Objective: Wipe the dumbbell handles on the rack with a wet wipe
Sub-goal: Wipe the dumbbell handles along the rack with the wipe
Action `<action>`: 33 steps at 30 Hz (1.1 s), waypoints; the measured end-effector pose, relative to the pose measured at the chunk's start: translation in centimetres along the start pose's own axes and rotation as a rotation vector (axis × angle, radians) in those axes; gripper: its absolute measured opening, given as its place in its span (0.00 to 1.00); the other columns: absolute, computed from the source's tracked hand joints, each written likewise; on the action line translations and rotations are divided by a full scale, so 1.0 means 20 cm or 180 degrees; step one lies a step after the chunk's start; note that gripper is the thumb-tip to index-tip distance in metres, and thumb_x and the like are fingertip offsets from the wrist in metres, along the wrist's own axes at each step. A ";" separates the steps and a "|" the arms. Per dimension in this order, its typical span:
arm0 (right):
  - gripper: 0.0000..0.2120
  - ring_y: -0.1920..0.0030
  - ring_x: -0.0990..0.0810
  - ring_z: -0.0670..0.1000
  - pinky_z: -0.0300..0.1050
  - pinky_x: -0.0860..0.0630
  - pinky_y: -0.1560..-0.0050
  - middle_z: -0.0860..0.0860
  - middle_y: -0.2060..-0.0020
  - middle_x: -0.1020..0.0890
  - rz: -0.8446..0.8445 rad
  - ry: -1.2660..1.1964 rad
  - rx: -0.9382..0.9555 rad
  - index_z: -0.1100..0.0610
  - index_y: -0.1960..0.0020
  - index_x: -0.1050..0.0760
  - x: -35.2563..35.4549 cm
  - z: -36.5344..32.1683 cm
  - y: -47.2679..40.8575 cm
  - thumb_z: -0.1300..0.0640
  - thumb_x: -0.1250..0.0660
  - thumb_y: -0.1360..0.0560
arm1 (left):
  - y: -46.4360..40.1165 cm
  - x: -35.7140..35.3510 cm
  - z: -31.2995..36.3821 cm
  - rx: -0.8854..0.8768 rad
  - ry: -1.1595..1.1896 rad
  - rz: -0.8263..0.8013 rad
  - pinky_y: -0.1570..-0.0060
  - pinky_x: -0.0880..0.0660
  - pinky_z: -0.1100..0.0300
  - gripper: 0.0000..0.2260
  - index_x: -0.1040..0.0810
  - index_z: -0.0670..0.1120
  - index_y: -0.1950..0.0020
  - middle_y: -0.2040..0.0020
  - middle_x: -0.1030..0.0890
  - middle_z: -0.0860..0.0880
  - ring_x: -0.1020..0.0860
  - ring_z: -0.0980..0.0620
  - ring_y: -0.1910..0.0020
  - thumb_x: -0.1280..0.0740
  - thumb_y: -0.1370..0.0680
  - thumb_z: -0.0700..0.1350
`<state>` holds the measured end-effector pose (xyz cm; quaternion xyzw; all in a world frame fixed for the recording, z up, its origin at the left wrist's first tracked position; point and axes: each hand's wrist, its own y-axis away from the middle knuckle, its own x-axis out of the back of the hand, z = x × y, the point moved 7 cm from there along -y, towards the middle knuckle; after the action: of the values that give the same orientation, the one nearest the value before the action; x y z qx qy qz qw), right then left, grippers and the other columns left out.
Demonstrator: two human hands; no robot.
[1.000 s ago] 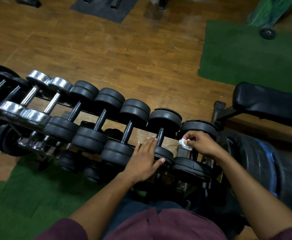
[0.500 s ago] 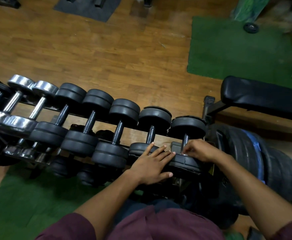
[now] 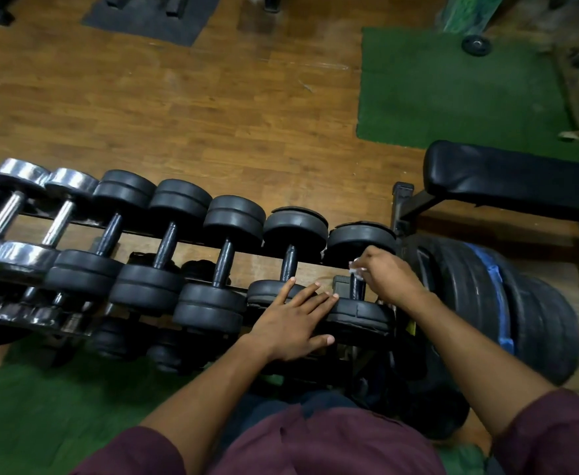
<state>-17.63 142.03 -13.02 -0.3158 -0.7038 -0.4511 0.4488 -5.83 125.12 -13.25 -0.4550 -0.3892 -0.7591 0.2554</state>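
A row of several dumbbells lies across the rack (image 3: 315, 267), black ones on the right and chrome ones (image 3: 7, 210) at the far left. My right hand (image 3: 387, 281) grips a white wet wipe (image 3: 355, 269) wrapped round the handle of the rightmost black dumbbell (image 3: 358, 286). My left hand (image 3: 295, 320) rests flat, fingers straight, on the near heads of the two rightmost dumbbells (image 3: 360, 315). The neighbouring dumbbell's handle (image 3: 288, 262) stands bare just left of the wipe.
A black padded bench (image 3: 507, 183) stands at the right. Stacked black tyres with a blue band (image 3: 500, 303) sit beside the rack's right end. Green mats (image 3: 452, 90) lie on the wooden floor, with a small weight plate (image 3: 476, 45) far back. Smaller dumbbells sit on the lower shelf (image 3: 120, 334).
My right hand has slid the wipe along the rightmost handle toward the near head and back up toward the far head. My left hand shifted right onto the near dumbbell heads.
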 end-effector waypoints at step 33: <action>0.17 0.49 0.18 0.58 0.54 0.19 0.42 0.65 0.47 0.17 -0.1145 -0.3792 -0.2453 0.66 0.47 0.20 -0.43 0.22 0.06 0.73 0.46 0.24 | 0.00 -0.01 0.00 0.0031 -0.0053 0.0047 0.23 0.66 0.40 0.35 0.59 0.53 0.17 0.16 0.48 0.53 0.63 0.54 0.18 0.53 0.18 0.68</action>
<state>-14.76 146.22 -21.27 -0.5226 -0.6608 -0.4852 -0.2341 -5.82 125.09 -13.47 -0.4629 -0.3916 -0.7515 0.2600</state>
